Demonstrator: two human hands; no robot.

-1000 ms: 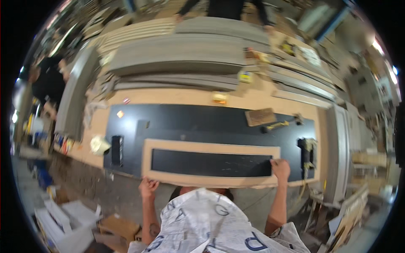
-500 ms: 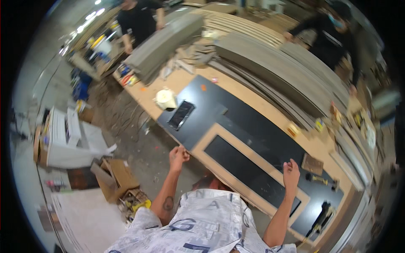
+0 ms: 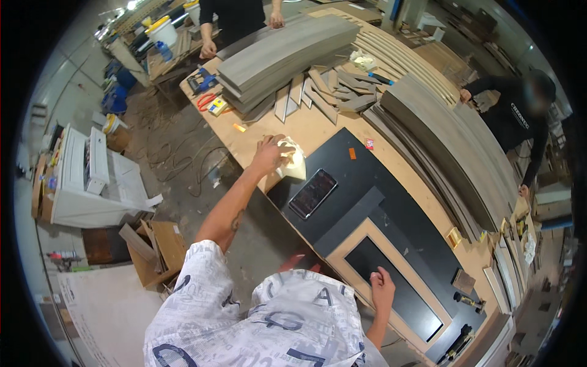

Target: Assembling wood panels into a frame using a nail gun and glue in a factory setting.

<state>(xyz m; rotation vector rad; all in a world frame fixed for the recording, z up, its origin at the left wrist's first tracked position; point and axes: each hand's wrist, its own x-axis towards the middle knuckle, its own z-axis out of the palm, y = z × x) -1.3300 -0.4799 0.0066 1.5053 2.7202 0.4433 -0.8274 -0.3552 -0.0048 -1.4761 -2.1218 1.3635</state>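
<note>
My left hand (image 3: 269, 155) is stretched far out, its fingers bent around the upper left side of a cream-coloured container (image 3: 296, 169). The container is at the left edge of a dark panel (image 3: 400, 211); its contents are hard to see. Beside it a black phone (image 3: 313, 193) lies on the panel. My right hand (image 3: 383, 287) hovers over a pale wooden frame (image 3: 362, 240) with a dark inner field (image 3: 361, 254). Its fingers are curled in toward the thumb, and whatever is between them is too small to name.
Curved grey boards (image 3: 293, 55) are stacked at the back left, more (image 3: 452, 147) along the far side. Wood offcuts (image 3: 321, 92), red scissors (image 3: 206, 102) and a clamp (image 3: 458, 345) lie on the table. Two people stand beyond. A cardboard box (image 3: 158, 251) sits on the left.
My left hand has moved forward from the table's near edge to the cream-coloured container. My right hand has come back toward me over the frame. The view has shifted.
</note>
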